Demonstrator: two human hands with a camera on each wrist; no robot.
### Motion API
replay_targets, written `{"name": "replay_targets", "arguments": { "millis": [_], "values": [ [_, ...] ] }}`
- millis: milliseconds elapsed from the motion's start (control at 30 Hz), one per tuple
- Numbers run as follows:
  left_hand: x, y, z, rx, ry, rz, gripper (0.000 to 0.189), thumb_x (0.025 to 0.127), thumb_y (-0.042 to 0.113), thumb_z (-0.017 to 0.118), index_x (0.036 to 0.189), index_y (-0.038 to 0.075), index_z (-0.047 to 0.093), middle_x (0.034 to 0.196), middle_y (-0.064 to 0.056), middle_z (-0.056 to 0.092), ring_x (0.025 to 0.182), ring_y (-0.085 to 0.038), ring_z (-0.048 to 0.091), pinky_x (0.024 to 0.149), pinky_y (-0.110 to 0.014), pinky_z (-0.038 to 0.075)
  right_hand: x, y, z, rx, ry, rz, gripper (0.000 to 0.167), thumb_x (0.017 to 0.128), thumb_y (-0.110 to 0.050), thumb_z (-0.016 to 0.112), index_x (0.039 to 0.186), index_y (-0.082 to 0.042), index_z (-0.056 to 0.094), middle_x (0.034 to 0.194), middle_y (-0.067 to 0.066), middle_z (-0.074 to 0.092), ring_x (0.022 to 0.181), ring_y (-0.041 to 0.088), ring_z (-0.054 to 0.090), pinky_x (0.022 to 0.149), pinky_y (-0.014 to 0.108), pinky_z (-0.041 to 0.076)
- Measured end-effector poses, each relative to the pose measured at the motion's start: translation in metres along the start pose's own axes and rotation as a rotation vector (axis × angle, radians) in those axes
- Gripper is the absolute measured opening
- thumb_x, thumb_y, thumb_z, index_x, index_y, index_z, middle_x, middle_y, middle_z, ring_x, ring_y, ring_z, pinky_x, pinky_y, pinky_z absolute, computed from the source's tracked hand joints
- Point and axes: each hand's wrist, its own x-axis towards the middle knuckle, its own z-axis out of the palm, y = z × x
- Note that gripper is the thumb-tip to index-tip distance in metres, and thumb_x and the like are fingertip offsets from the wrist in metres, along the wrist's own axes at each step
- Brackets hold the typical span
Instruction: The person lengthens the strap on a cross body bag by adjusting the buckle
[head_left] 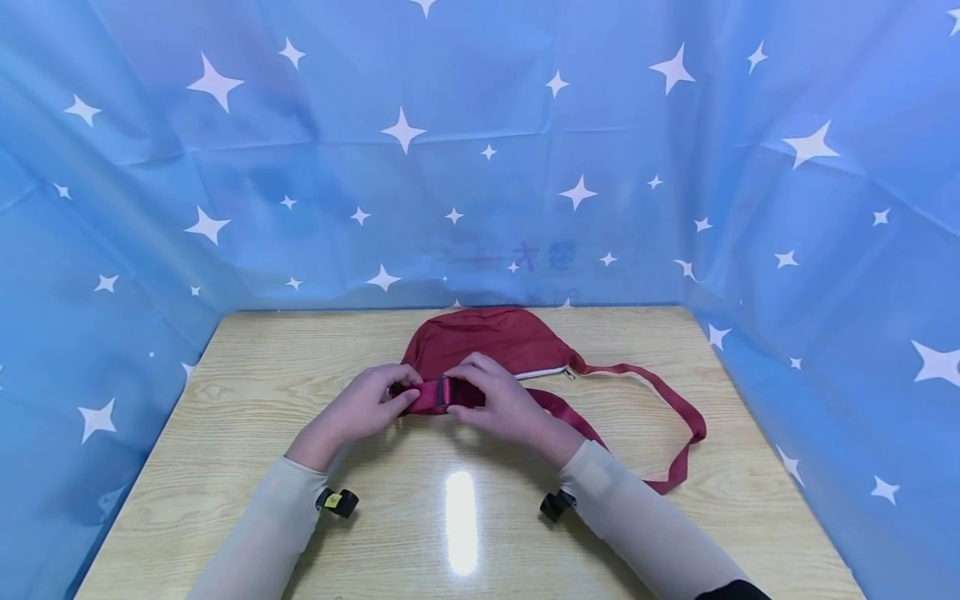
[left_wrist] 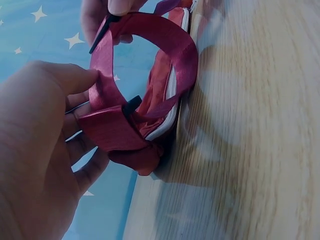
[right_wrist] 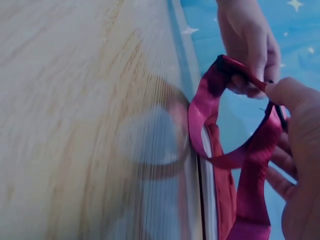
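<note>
A dark red waist bag (head_left: 487,337) lies at the table's far side, its pale zipper (head_left: 543,372) facing the near edge. My left hand (head_left: 367,404) pinches the bag's red webbing strap at the bag's left end, thumb on the near face. With thumb and fingers, my right hand (head_left: 502,400) holds the strap at the black slider buckle (head_left: 442,392). In the left wrist view the strap (left_wrist: 187,55) bends into a raised loop between the hands. A second black fitting (left_wrist: 132,106) sits lower on that loop. Some right fingertips are hidden behind the strap.
The rest of the strap (head_left: 692,417) trails in a wide curve over the right side of the wooden table (head_left: 300,350). A blue star-patterned cloth (head_left: 480,167) hangs behind and along both sides. Light glares off the tabletop near the front.
</note>
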Motion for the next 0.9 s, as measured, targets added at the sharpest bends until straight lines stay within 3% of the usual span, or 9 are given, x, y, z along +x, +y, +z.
{"name": "replay_targets", "arguments": {
  "millis": [267, 533, 900],
  "values": [
    [0.001, 0.002, -0.001, -0.019, 0.003, 0.021, 0.011, 0.109, 0.014, 0.072, 0.102, 0.022, 0.073, 0.097, 0.009, 0.068, 0.087, -0.015, 0.060, 0.082, -0.038, 0.052, -0.005, 0.005, -0.003, -0.011, 0.014, -0.015, 0.050, 0.094, -0.015, 0.088, 0.141, -0.014, 0.071, 0.128, -0.002, 0.061, 0.119, 0.013, 0.058, 0.100, 0.036, 0.055],
    [0.006, 0.007, 0.002, -0.069, -0.018, 0.049, 0.012, 0.110, 0.014, 0.070, 0.101, 0.021, 0.074, 0.091, 0.009, 0.066, 0.085, -0.014, 0.060, 0.081, -0.038, 0.052, -0.005, 0.006, -0.002, 0.008, 0.032, -0.097, 0.050, 0.093, -0.010, 0.089, 0.140, -0.013, 0.071, 0.126, -0.001, 0.062, 0.119, 0.016, 0.059, 0.101, 0.037, 0.055],
    [0.012, 0.011, 0.007, -0.096, -0.033, 0.062, 0.014, 0.113, 0.011, 0.065, 0.102, 0.018, 0.071, 0.085, 0.008, 0.060, 0.081, -0.014, 0.058, 0.079, -0.037, 0.050, -0.001, 0.006, 0.001, -0.024, 0.032, -0.111, 0.051, 0.091, -0.007, 0.089, 0.139, -0.014, 0.072, 0.125, -0.001, 0.063, 0.117, 0.017, 0.059, 0.100, 0.036, 0.054]
  ]
}}
